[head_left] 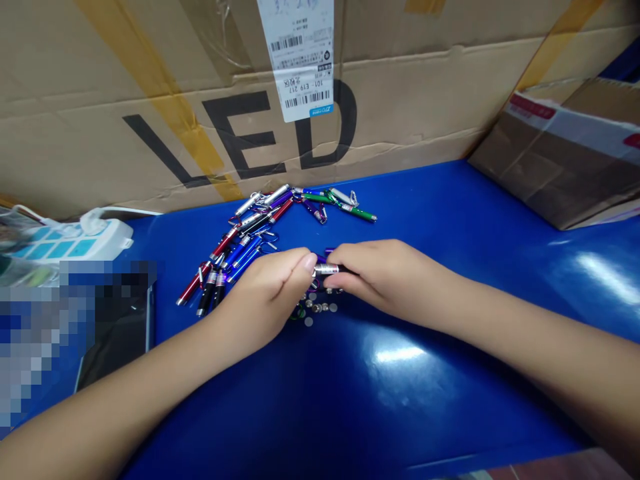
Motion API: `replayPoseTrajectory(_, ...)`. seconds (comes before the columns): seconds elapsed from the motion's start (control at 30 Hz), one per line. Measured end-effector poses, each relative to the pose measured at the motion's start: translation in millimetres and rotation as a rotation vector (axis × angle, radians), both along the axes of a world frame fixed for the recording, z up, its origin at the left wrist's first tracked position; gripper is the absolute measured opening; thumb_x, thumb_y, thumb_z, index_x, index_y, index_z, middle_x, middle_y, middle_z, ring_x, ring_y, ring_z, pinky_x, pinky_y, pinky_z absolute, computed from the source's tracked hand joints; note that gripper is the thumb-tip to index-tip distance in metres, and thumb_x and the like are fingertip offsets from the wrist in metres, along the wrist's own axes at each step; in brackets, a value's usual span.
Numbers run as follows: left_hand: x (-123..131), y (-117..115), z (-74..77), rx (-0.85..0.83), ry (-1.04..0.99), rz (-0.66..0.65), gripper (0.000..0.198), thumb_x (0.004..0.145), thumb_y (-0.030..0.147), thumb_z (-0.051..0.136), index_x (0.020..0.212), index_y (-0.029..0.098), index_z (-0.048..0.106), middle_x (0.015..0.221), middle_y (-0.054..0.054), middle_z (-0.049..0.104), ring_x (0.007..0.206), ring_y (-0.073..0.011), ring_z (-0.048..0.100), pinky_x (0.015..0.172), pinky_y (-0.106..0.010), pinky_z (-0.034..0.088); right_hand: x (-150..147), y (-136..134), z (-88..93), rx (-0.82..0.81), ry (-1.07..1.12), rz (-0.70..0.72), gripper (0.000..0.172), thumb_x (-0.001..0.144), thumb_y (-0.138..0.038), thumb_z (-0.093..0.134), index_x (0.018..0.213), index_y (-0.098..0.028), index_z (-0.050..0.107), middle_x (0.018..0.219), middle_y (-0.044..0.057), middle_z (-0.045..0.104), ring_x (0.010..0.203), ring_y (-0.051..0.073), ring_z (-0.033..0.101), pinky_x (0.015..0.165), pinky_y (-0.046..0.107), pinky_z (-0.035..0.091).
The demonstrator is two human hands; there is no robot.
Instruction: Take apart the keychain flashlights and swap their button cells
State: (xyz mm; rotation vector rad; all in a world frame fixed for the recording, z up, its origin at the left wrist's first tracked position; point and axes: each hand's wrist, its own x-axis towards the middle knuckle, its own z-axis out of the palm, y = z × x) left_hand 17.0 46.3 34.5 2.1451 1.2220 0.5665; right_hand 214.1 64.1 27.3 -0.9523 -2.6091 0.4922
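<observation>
Both my hands meet over the blue table (425, 373). My left hand (270, 290) and my right hand (380, 273) are closed on the two ends of one small keychain flashlight (326, 269) with a silver band. Just below it lie several small silver button batteries (320, 308) on the table. Behind my hands is a pile of keychain flashlights (250, 237) in red, blue, purple, black and silver, with green ones (350, 208) at its far right.
A big cardboard box marked LED (150, 80) stands along the back, and a smaller taped box (565, 153) at the right. A white power strip (75, 240) and a dark phone-like slab (117, 340) lie at the left.
</observation>
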Motion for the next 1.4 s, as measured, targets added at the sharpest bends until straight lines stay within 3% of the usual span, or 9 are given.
replayPoseTrajectory(0.07,3.5,0.1,-0.6,-0.393,-0.142,0.08,0.037,0.096,0.038,0.026,0.063,0.022,0.032,0.052,0.006,0.029,0.043,-0.0097,0.027,0.04,-0.023,0.027,-1.1,-1.3,-5.7,0.166,-0.071,-0.023,0.034,0.097,-0.042,0.039,0.085,-0.016,0.058,0.08,0.007,0.067,0.072,0.019,0.06,0.06,0.028,0.033)
replayPoseTrajectory(0.13,4.7,0.0,-0.2,-0.582,-0.198,0.116,0.039,0.096,0.042,0.027,0.063,0.022,0.034,0.049,0.007,0.029,0.04,-0.0089,0.025,0.037,-0.023,0.024,-1.1,-2.0,-8.9,0.231,-0.088,-0.015,0.037,0.098,-0.043,0.036,0.087,-0.016,0.059,0.082,0.008,0.068,0.075,0.02,0.061,0.06,0.028,0.032)
replayPoseTrajectory(0.27,1.5,0.5,1.3,-0.366,-0.092,0.146,0.043,0.096,0.045,0.032,0.064,0.019,0.044,0.054,0.004,0.042,0.048,-0.0099,0.039,0.045,-0.023,0.033,-0.1,-1.9,-8.2,0.134,-0.102,-0.053,0.033,0.097,-0.043,0.04,0.089,-0.017,0.058,0.082,0.006,0.068,0.073,0.019,0.062,0.058,0.027,0.032)
replayPoseTrajectory(0.37,-2.5,4.4,1.6,-0.296,-0.007,0.12,0.045,0.097,0.046,0.028,0.063,0.019,0.042,0.054,0.005,0.042,0.048,-0.0098,0.039,0.048,-0.024,0.034,1.0,0.0,-6.2,0.071,-0.126,-0.056,0.031,0.097,-0.042,0.04,0.091,-0.017,0.057,0.081,0.005,0.067,0.072,0.019,0.062,0.058,0.026,0.031)
replayPoseTrajectory(0.5,-9.0,11.1,2.4,-0.004,0.361,0.038,0.041,0.095,0.037,0.032,0.058,0.019,0.037,0.053,0.003,0.042,0.05,-0.0115,0.04,0.05,-0.026,0.028,5.9,4.9,-3.1,-0.014,-0.185,0.014,0.031,0.096,-0.041,0.041,0.09,-0.017,0.06,0.081,0.005,0.066,0.07,0.017,0.059,0.058,0.026,0.032)
replayPoseTrajectory(0.6,-13.7,13.0,2.4,0.123,0.617,-0.06,0.036,0.095,0.034,0.035,0.065,0.019,0.045,0.063,0.0,0.052,0.059,-0.0147,0.051,0.052,-0.027,0.027,12.1,7.7,1.3,-0.103,-0.261,0.062,0.024,0.094,-0.038,0.048,0.088,-0.019,0.062,0.082,0.004,0.066,0.069,0.016,0.059,0.058,0.025,0.032)
replayPoseTrajectory(0.7,-16.7,12.9,1.2,0.167,0.733,-0.125,0.032,0.096,0.033,0.035,0.074,0.019,0.051,0.075,-0.003,0.06,0.072,-0.0188,0.06,0.054,-0.027,0.029,18.0,8.8,6.2,-0.197,-0.297,0.079,0.023,0.092,-0.037,0.051,0.082,-0.02,0.062,0.076,0.001,0.064,0.065,0.014,0.056,0.056,0.024,0.032)
replayPoseTrajectory(0.83,-17.8,12.9,-1.3,0.2,0.783,-0.172,0.029,0.096,0.032,0.036,0.08,0.018,0.055,0.08,-0.004,0.064,0.072,-0.0193,0.062,0.053,-0.027,0.031,22.1,9.9,8.8,-0.258,-0.281,0.091,0.024,0.092,-0.039,0.051,0.08,-0.021,0.062,0.073,0.0,0.063,0.061,0.012,0.054,0.053,0.024,0.03)
replayPoseTrajectory(1.4,-14.7,9.9,-3.0,0.261,0.881,-0.132,0.027,0.095,0.034,0.037,0.087,0.018,0.057,0.081,-0.005,0.066,0.07,-0.0214,0.064,0.046,-0.028,0.021,20.4,6.7,4.2,-0.154,-0.36,0.046,0.012,0.083,-0.029,0.063,0.074,-0.021,0.062,0.069,0.0,0.063,0.06,0.013,0.055,0.053,0.026,0.03)
